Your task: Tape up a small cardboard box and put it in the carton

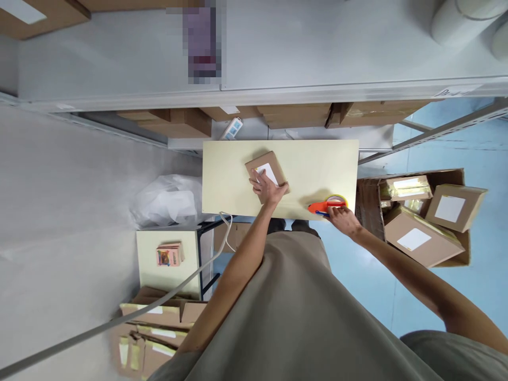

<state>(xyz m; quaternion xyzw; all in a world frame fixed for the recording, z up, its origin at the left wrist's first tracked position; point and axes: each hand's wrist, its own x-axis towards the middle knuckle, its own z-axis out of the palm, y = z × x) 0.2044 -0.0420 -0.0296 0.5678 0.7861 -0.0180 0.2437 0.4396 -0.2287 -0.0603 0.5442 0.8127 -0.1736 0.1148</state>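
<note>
A small brown cardboard box with a white label lies at a slant on the pale yellow table. My left hand rests on top of this box, fingers spread across the label and thumb by its right edge. Near the table's front right, my right hand is closed on an orange tape dispenser with a blue handle part. The roll of tape in the dispenser shows a yellow rim. My right palm and part of the grip are hidden from the camera.
An open carton of labelled boxes stands at the right. Shelving with cartons runs behind the table. At the left are a white plastic bag, a side table with small pink packs, flattened cardboard, and a grey cable.
</note>
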